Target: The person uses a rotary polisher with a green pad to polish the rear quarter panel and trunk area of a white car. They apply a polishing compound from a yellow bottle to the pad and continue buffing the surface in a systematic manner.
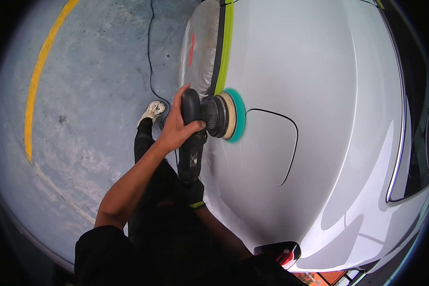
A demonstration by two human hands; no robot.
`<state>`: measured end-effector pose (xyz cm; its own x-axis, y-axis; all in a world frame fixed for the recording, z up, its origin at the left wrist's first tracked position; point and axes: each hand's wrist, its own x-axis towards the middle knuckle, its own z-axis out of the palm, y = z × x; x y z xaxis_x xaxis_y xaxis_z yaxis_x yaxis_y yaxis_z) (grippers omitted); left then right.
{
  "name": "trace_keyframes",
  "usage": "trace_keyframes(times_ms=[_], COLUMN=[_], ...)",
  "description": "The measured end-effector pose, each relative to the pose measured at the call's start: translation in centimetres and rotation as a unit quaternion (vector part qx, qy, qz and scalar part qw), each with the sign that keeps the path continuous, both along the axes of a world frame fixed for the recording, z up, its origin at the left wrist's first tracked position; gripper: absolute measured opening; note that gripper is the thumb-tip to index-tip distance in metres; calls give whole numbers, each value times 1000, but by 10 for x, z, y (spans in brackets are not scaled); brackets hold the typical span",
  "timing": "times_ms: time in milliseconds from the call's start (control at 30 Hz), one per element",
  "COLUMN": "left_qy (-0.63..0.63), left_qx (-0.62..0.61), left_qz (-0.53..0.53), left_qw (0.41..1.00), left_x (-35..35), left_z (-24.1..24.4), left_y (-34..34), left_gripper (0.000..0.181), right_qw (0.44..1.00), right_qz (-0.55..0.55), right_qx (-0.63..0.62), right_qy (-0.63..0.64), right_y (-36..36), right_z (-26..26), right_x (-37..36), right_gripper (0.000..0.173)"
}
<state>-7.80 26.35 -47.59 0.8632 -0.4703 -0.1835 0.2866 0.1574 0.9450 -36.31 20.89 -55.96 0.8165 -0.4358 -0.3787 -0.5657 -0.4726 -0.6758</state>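
Observation:
My bare left hand is wrapped round the front handle of a black power polisher. The thumb lies along its neck. At the head, a teal foam pad with a cream layer is edge-on to me and looks pressed to the silver-grey rear side panel of a car. The pad's rim is blurred. Beside it is the curved seam of a fuel flap. My right hand, in a black glove with a green cuff, is at the polisher's tail; its fingers are hidden.
Green masking tape edges the dark wheel-arch trim. Plastic film covers the wheel area. A black cord runs over the grey floor near my shoe. The tail light is at the bottom, the side window at right.

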Motion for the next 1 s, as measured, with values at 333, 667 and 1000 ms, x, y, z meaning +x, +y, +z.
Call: trace_keyframes(times_ms=[333, 667, 1000], left_qy=[-103, -234, -128], left_qx=[-20, -52, 1], left_qz=[25, 49, 20], left_qw=[994, 970, 992], left_x=[163, 302, 146], left_z=[40, 49, 47], left_y=[-40, -73, -32], left_gripper=[96, 90, 92], right_qw=[983, 972, 993], right_qz=[-16, -40, -41], right_qx=[-109, 62, -11], right_qy=[-145, -221, -114], right_y=[-30, -61, -14], right_z=[-16, 15, 3], right_x=[190, 340, 179], right_gripper=[45, 54, 46])
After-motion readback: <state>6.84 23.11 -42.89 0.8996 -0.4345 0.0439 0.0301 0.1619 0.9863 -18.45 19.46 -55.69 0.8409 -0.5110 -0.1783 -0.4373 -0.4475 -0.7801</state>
